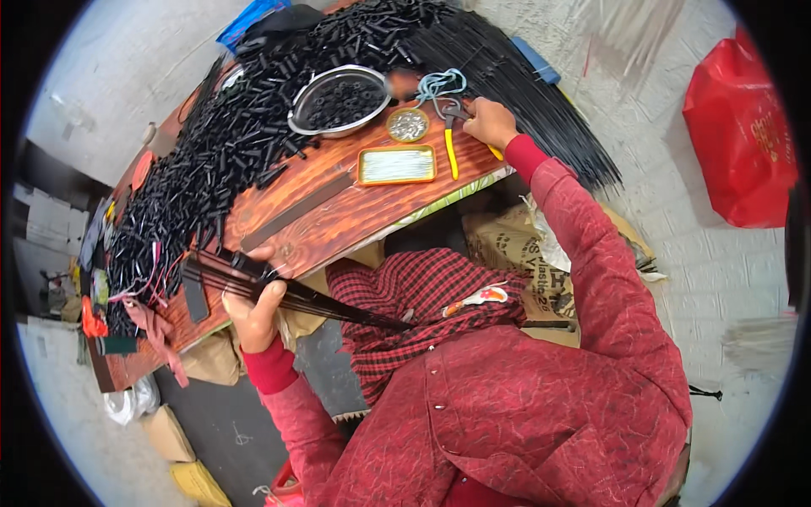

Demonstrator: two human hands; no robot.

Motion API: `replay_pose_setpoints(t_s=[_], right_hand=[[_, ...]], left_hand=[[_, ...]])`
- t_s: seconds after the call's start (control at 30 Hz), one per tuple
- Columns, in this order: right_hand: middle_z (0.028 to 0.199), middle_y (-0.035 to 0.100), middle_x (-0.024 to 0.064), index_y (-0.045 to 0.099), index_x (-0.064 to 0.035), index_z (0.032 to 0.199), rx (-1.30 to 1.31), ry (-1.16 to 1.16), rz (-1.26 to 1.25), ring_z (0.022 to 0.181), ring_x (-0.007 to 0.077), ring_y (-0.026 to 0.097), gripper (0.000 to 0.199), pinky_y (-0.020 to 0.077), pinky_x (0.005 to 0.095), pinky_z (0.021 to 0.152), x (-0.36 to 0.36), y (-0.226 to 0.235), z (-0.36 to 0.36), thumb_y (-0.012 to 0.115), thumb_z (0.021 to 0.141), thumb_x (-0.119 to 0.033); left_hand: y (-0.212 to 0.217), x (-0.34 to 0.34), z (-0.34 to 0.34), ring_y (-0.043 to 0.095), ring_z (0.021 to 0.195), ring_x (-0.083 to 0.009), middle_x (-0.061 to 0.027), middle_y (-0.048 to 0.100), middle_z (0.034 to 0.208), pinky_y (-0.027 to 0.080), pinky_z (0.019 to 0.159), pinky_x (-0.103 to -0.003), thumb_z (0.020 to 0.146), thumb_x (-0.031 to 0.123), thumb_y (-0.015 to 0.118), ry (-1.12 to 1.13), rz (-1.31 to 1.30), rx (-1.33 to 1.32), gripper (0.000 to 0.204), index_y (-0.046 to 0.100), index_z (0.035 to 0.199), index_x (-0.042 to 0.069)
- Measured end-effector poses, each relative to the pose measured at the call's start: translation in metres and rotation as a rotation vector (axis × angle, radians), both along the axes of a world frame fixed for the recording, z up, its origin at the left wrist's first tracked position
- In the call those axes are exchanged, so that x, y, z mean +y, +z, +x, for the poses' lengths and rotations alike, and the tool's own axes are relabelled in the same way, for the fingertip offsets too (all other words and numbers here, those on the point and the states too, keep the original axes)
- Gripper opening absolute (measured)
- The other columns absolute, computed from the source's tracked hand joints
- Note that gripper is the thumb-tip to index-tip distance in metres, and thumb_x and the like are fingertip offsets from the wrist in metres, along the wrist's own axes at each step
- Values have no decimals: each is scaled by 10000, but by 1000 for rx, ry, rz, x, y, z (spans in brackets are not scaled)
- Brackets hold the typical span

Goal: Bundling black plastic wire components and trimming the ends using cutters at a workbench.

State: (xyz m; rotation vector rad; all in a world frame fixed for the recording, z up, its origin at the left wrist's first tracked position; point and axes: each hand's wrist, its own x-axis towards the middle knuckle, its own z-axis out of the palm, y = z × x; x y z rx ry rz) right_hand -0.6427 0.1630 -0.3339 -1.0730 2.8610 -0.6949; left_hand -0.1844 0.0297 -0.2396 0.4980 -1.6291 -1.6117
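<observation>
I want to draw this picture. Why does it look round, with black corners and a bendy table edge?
Head view: the fisheye lens makes a circle with black corners and curves the brown wooden table edge; the red plastic bag near the rim is stretched; the pale streaks at the top right are blurred.

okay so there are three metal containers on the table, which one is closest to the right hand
The small round tin of silvery bits. It sits just left of the right hand; the rectangular tray lies lower down, the big steel bowl farther left.
</observation>
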Motion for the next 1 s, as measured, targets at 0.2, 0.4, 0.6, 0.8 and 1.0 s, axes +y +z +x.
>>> replay_pose_setpoints(t_s=[0.2, 0.4, 0.6, 0.8, 1.0], right_hand=[[806, 661, 72, 658, -10, 896, -936, 116, -468, 773, 133, 645, 132, 527, 244, 715, 29, 36, -18, 652, 857, -136], [1371, 492, 203, 524, -85, 1217, -1355, 577, -837, 1232, 299, 535, 286, 513, 409, 958, 57, 66, 5, 480, 1015, -282], [1305, 539, 256, 480, -90, 1173, -1769, 847, -681, 1046, 337, 656, 332, 598, 391, 775, 37, 95, 94, 403, 1030, -380], [1152, 625, 257, 439, -32, 1164, -1888, 746, -151, 935, 330, 694, 412, 598, 418, 746, 63, 71, 230, 458, 1009, -413], [1214, 597, 264, 469, -38, 1173, -2199, 422, -202, 1113, 371, 616, 386, 506, 468, 951, 103, 38, 278, 479, 1006, -386]], left_hand=[[2, 0, -2, 636, 869, -182, -94, 638, 933, 508, 844, -307, 761, 53, 736, 14, 1, -14, 465, 554, 1174, -56], [2, -8, -14, 577, 851, -114, -52, 646, 1007, 455, 796, -265, 748, 69, 741, -47, 1, -109, 418, 625, 1134, -39], [2, -9, -5, 655, 850, -150, -69, 667, 914, 516, 791, -286, 770, 136, 774, -51, -31, -88, 443, 614, 1142, -45], [-6, -20, 5, 682, 893, -218, -115, 682, 936, 543, 831, -328, 766, 118, 775, -66, 6, -17, 492, 573, 1176, -64], [-20, -37, 17, 685, 895, -228, -152, 693, 958, 544, 839, -339, 751, 116, 788, -95, 25, 15, 538, 551, 1192, -78]])
